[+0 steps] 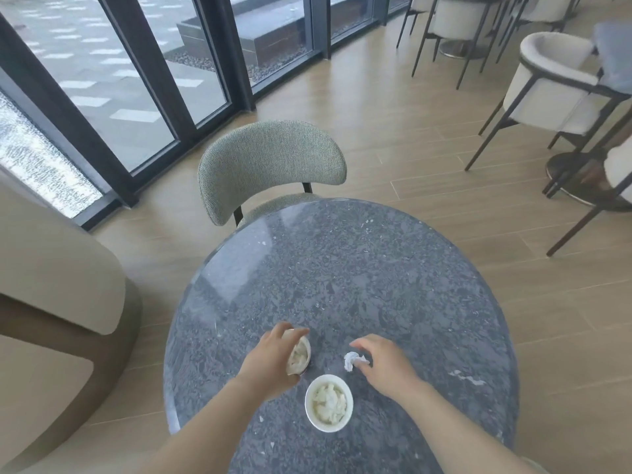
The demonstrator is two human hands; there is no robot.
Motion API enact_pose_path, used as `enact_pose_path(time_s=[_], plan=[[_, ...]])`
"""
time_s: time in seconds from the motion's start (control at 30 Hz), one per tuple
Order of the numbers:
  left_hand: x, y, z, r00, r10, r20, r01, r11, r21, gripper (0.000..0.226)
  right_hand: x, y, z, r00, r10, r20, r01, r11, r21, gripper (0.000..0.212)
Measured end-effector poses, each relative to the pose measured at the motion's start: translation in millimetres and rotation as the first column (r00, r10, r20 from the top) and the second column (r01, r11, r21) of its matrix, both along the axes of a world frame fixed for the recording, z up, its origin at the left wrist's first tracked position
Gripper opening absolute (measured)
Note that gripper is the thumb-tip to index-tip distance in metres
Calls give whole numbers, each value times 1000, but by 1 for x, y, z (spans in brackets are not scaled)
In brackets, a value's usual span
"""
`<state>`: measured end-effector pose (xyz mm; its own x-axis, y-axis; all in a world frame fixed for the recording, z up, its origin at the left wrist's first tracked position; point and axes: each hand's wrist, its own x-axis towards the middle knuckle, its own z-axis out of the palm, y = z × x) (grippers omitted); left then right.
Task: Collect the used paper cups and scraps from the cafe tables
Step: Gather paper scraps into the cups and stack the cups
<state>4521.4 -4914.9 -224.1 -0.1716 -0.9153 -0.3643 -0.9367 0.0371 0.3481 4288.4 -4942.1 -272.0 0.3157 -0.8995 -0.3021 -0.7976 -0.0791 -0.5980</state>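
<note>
Two white paper cups stuffed with crumpled tissue are on the round dark stone table. My left hand grips one cup around its rim, and that cup tilts toward the right. The second cup stands upright near the table's front edge, between my forearms, untouched. A small crumpled white paper scrap lies on the table right of the held cup. My right hand hovers over it with fingers curled, its fingertips at the scrap's right side; whether they pinch it I cannot tell.
A grey-green upholstered chair is tucked in at the table's far side. A beige sofa arm stands at the left. White armchairs and other tables fill the right background. Glass doors line the left wall.
</note>
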Motion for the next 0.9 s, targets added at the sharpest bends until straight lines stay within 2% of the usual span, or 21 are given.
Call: enact_pose_path(time_s=[0.23, 0.4, 0.5, 0.63, 0.8, 0.9], plan=[[-5, -21, -4, 1000, 7, 11, -7, 1000, 21, 78, 14, -2, -22, 991, 113, -74, -109, 993, 47, 38], [-4, -26, -7, 1000, -2, 18, 2, 1000, 13, 79, 15, -7, -27, 994, 30, -104, -21, 996, 92, 16], [-3, -26, -7, 1000, -2, 14, 2, 1000, 9, 79, 7, -10, -18, 999, -45, 9, 45, 998, 42, 13], [-4, -24, -7, 1000, 7, 22, -7, 1000, -3, 79, 1, -5, 12, 988, -15, 157, 18, 1000, -19, 12], [-5, -17, -7, 999, 45, 16, -45, 999, -17, 76, 21, 19, 46, 964, 52, 259, -38, 998, -59, 14], [-6, -6, -7, 997, 83, -5, -83, 996, -15, 72, 32, 33, 53, 961, 101, 258, -90, 994, -56, 18]])
